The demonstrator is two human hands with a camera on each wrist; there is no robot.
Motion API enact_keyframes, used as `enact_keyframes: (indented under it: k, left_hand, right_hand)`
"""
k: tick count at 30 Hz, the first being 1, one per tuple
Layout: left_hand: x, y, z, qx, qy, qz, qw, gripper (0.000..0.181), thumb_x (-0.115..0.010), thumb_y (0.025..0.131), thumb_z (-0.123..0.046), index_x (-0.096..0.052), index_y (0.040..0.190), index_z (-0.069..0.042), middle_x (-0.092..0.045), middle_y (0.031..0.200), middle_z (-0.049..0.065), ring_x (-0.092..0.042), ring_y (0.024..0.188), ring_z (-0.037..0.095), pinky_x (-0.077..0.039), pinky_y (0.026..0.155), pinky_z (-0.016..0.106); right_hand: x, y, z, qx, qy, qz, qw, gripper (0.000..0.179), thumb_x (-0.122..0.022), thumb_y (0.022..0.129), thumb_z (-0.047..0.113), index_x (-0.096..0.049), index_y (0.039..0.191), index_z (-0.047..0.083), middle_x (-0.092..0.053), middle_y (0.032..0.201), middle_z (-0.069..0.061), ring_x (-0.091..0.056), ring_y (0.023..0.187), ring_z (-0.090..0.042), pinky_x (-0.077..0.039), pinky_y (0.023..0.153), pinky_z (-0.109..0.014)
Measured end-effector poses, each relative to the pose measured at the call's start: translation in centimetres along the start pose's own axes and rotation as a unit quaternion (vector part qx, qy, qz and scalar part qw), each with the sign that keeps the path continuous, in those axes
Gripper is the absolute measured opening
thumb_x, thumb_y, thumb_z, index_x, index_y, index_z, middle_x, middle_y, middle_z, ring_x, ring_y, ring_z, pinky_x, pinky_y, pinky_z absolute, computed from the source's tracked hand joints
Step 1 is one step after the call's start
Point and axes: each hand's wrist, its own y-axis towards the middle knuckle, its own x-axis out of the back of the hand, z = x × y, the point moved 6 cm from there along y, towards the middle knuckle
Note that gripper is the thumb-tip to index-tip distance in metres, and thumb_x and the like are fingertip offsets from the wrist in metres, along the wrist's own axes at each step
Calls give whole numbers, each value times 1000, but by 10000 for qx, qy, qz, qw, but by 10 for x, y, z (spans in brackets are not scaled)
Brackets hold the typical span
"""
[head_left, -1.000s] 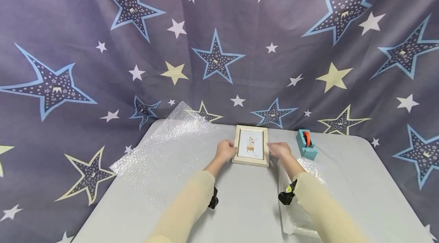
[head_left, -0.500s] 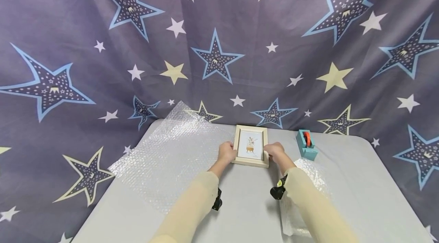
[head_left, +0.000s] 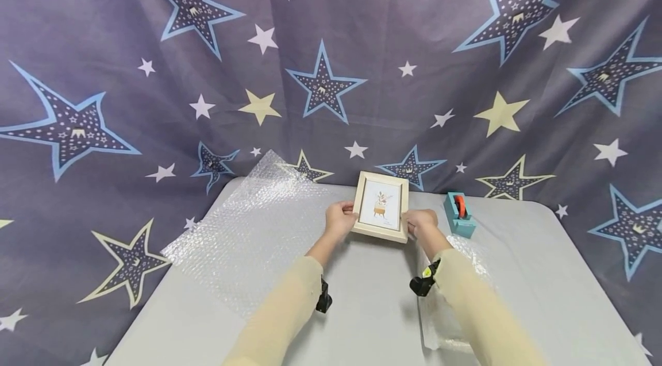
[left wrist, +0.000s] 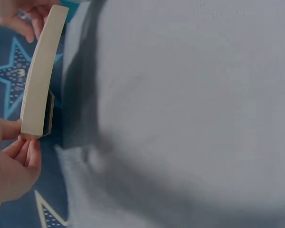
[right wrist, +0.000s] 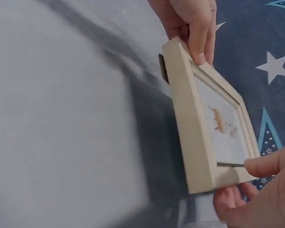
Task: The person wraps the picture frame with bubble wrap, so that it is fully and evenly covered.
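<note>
A pale wooden picture frame (head_left: 381, 206) with a plant print inside is held up off the table's far part. My left hand (head_left: 339, 221) grips its left side, and my right hand (head_left: 421, 221) grips the right side. In the left wrist view the frame's edge (left wrist: 40, 76) shows, with the left thumb on one face and the fingers behind. The right wrist view has the right hand (right wrist: 261, 190) pinching one end of the frame (right wrist: 194, 123), thumb over its front. A dark piece juts from its back.
On the left a sheet of bubble wrap (head_left: 248, 234) lies over the table (head_left: 362, 308). A teal tape dispenser (head_left: 459, 215) with an orange core stands at the right. Under the right forearm sits clear plastic wrapping (head_left: 439, 320). A starry cloth (head_left: 331, 21) hangs behind.
Both hands have taken hold of the picture frame and lifted it from the table. It now tilts slightly, its top edge higher in the head view.
</note>
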Motion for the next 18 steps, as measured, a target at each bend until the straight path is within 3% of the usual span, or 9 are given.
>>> enact_keyframes:
  k: [3, 5, 11, 18]
  left_hand:
    - [6, 0, -7, 12, -114, -37, 9999, 28, -69, 79, 3, -70, 108, 4, -73, 97, 19, -71, 87, 27, -60, 74, 25]
    - [15, 1, -9, -4, -135, -103, 9999, 28, -70, 79, 2, -71, 107, 3, -74, 97, 18, -72, 86, 26, -60, 73, 24]
    - [37, -2, -7, 57, -561, -130, 9983, 29, -72, 78, 0, -70, 107, 4, -73, 100, 22, -73, 89, 29, -61, 75, 25]
    - [73, -11, 1, 696, -1098, -126, 9914, 37, -73, 79, -2, -67, 115, 2, -71, 112, 21, -71, 102, 29, -59, 87, 29]
  right_hand:
    - [2, 12, -3, 93, 275, 45, 9996, 47, -62, 81, -7, -57, 128, -7, -60, 131, -23, -58, 69, -8, -54, 62, -18]
    - [-1, 9, 1, 249, 384, 189, 9988, 44, -60, 83, -6, -59, 127, -5, -59, 133, -22, -55, 64, -4, -52, 60, -15]
    - [-12, -6, 12, 610, 674, 475, 9947, 40, -59, 86, -4, -59, 126, -5, -59, 131, -23, -54, 63, -1, -49, 57, -12]
    - [-36, -24, 23, 1046, 763, 564, 9900, 36, -61, 85, -4, -63, 121, -5, -66, 115, -19, -56, 68, -3, -51, 62, -14]
